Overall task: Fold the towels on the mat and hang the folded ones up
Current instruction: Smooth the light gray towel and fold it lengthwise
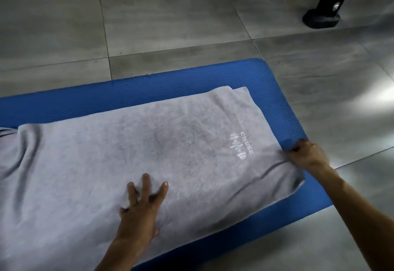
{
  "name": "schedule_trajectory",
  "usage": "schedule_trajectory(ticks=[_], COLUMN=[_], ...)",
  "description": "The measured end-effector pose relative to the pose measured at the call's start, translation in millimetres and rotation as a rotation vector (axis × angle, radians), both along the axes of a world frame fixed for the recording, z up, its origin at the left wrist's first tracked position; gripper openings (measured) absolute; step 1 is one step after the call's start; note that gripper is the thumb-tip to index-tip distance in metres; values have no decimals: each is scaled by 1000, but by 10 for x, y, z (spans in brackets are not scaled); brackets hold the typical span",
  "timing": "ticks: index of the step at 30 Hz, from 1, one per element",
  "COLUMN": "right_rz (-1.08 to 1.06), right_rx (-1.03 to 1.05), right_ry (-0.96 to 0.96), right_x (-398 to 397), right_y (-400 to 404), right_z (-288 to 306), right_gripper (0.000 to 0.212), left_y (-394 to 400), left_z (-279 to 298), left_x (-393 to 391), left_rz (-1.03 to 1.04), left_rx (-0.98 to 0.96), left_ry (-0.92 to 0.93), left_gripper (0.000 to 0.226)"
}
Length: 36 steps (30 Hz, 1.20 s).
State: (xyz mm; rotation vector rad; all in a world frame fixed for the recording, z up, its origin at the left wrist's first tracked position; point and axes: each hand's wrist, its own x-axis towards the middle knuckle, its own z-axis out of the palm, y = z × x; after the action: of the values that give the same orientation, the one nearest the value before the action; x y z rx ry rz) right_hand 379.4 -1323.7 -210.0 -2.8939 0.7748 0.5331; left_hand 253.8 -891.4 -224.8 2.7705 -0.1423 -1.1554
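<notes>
The towel [132, 155] lies spread along the mat [277, 91], grey and mostly flat, with its far right corner showing a second layer just peeking out beneath, so you appear to have it doubled once lengthwise already; the left end runs out of view and bunches a little there, so I cannot tell how that end sits. Your left hand [141, 204] presses flat on the near middle of the cloth, fingers spread and straight, gripping nothing; your right hand [307, 153] pinches the right edge near the logo [239, 146], fingers curled round the hem, with a crease running from that grip toward the near corner. By my reading you are early in the job: this towel is only part folded, the crosswise folds are still to make, and nothing is hung yet; no rail or hook shows, and no other towels are plainly visible. Beyond the mat lies tiled floor [170, 14], and a dark stand [322, 19] sits at the top right.
</notes>
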Motion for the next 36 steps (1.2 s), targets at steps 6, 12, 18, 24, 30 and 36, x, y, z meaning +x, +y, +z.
schedule_trajectory(ticks=[6, 12, 18, 24, 30, 36], right_rz=[188, -35, -52, 7, 247, 383], right_rx=[186, 485, 576, 405, 225, 230], right_ry=[-242, -275, -181, -63, -215, -243], right_x=[519, 1356, 1606, 1879, 857, -1057], right_y=[587, 872, 843, 569, 1151, 1347], right_z=[60, -246, -349, -487, -55, -551], right_gripper=[25, 19, 28, 34, 83, 66], left_y=[5, 58, 119, 26, 73, 64], left_z=[-33, -11, -73, -20, -91, -113], left_x=[12, 60, 35, 45, 11, 16], left_rz=[7, -44, -93, -43, -17, -23], left_rx=[8, 49, 22, 19, -24, -21], left_ry=[-14, -17, 35, 21, 24, 2], left_gripper=[110, 145, 158, 128, 114, 111])
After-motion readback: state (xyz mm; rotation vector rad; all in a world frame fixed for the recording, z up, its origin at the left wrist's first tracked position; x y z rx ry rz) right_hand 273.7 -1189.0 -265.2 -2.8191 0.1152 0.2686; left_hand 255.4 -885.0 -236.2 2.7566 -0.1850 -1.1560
